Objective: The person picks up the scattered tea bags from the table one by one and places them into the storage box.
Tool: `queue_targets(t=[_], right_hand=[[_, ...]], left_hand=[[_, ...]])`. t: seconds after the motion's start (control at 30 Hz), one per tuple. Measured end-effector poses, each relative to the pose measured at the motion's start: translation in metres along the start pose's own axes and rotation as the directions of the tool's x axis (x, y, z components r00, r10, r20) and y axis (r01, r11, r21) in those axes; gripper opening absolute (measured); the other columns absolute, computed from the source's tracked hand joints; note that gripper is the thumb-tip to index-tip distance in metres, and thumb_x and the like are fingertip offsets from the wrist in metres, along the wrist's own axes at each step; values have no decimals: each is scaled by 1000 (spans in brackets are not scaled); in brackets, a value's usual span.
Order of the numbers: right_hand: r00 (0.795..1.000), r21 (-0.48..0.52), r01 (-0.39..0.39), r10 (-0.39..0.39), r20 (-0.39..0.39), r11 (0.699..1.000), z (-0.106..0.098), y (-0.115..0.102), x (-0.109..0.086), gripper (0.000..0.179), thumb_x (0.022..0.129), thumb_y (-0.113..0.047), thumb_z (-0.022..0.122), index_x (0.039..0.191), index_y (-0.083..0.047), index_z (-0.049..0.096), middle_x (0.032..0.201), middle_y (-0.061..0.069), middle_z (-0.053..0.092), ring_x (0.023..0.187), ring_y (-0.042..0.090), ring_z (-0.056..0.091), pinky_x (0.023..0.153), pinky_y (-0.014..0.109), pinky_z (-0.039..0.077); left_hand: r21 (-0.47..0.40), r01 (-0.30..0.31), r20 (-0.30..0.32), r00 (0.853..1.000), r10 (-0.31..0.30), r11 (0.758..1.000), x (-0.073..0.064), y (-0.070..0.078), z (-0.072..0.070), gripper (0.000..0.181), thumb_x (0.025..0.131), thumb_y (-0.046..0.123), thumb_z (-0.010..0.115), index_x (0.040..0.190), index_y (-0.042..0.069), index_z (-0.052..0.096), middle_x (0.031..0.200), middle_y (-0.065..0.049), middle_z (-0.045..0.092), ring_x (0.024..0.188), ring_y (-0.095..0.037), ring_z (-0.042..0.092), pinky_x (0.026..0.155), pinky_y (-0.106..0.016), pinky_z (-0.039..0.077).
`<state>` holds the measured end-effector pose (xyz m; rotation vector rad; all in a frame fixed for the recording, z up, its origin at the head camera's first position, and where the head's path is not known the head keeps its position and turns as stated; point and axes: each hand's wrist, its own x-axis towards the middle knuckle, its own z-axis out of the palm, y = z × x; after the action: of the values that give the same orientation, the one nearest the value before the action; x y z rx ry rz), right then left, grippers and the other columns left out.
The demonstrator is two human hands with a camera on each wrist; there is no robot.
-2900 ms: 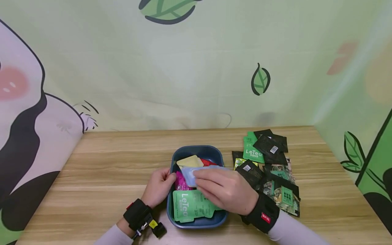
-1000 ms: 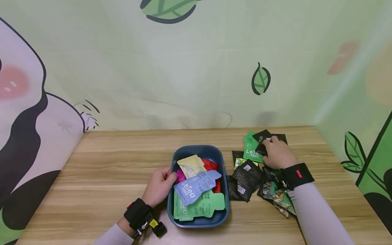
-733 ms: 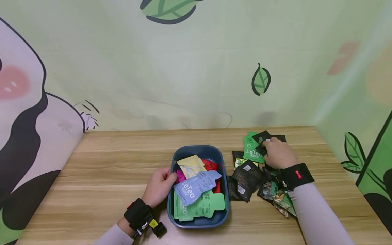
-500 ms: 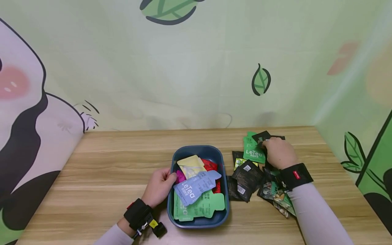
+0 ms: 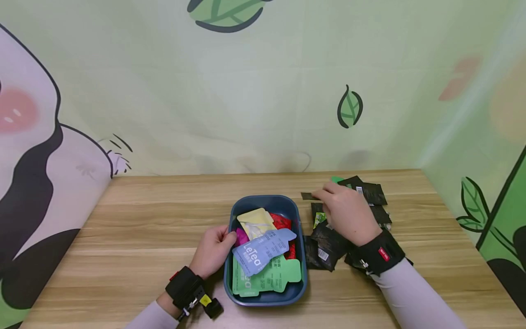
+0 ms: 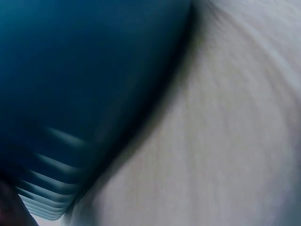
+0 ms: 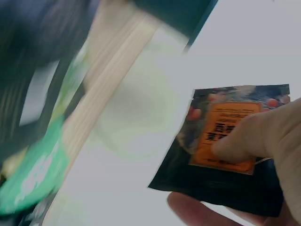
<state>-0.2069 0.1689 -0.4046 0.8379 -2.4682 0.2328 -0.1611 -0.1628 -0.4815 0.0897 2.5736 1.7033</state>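
At the left rim of a dark blue plastic basket [image 5: 302,283], my left hand [image 5: 212,250] grips the edge between thumb and fingers. In the left wrist view only the slotted wall of the basket [image 6: 94,84] shows large; the fingers are mostly hidden. My right hand [image 5: 349,212] is above the sachet pile, pinching a black tea sachet [image 5: 308,196]. The right wrist view shows that sachet [image 7: 211,181] with an orange label under the thumb. Inside the basket lie a blue LeTea packet [image 5: 263,250], a green packet [image 5: 271,276], a cream packet [image 5: 255,219], red packets [image 5: 281,221] and a magenta one [image 5: 241,236].
Right of the basket is a loose pile of black sachets [image 5: 328,242], with another black sachet [image 5: 374,193] at its back. A green packet [image 5: 337,179] is mostly covered by my right hand. A printed fabric backdrop [image 5: 263,100] stands behind the wooden table [image 5: 164,214].
Earlier my right hand left the blue packet in the basket and reached the back of the pile. Now it has moved left with a black sachet. The left hand stays put.
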Motion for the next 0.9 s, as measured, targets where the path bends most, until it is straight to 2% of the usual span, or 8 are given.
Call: queue_targets(t=[0.27,0.43,0.53,0.6,0.67,0.7,0.77,0.9], right_hand=[[984,151,178,-177,-23,972,4,-55,1,26,85,-9,68,109,-13,76,95,-1,62,78,8,60,65,25,50],[972,221,231,-235,-6,948,6,-76,-2,25,87,-13,67,111,-16,76,98,-3,62,82,7,59,72,24,51],[970,269,208,-233,67,940,5,-84,-5,46,87,-31,69,130,-16,67,124,2,62,110,16,60,90,33,51],[964,307,168,-221,148,937,4,-87,-7,72,85,-49,68,147,-17,52,149,5,48,133,25,47,103,42,42],[951,334,119,-204,231,935,3,-87,-9,96,80,-66,63,159,-21,31,164,4,24,148,30,26,111,48,31],[945,341,98,-195,263,935,2,-87,-9,104,78,-72,60,162,-23,23,166,2,15,150,31,18,113,50,26],[941,339,69,-174,289,938,-1,-85,-10,107,77,-76,58,163,-26,16,167,-1,9,152,30,13,113,53,24],[946,311,41,-137,295,950,-5,-78,-10,104,78,-76,57,162,-26,20,167,-1,12,151,30,19,111,58,26]], left_hand=[[7,-5,-7,1000,5,1000,0,0,0,32,95,18,55,67,6,46,57,1,36,54,-19,42,50,-26,25],[10,-11,-7,1000,11,1000,0,-2,0,32,95,17,54,66,6,46,57,1,35,54,-19,42,49,-26,24],[11,-12,-4,1000,12,1000,1,-2,0,32,95,18,54,66,5,46,57,0,35,54,-19,43,49,-26,25],[10,-10,-1,1000,10,1000,1,-2,0,32,95,18,54,67,5,47,57,0,36,54,-19,43,49,-26,26],[6,-6,3,1000,6,1000,1,-2,0,32,95,18,54,67,5,47,57,0,37,54,-20,45,49,-26,27],[6,-5,4,1000,5,1000,1,-2,0,32,95,18,54,67,5,48,57,0,37,55,-20,45,49,-26,27],[5,0,5,1000,0,1000,1,-1,0,32,95,18,54,67,6,48,57,0,38,55,-20,46,49,-26,28],[0,4,1,1000,-4,1000,0,0,0,31,96,17,54,67,5,48,57,-1,38,56,-21,46,50,-27,27]])
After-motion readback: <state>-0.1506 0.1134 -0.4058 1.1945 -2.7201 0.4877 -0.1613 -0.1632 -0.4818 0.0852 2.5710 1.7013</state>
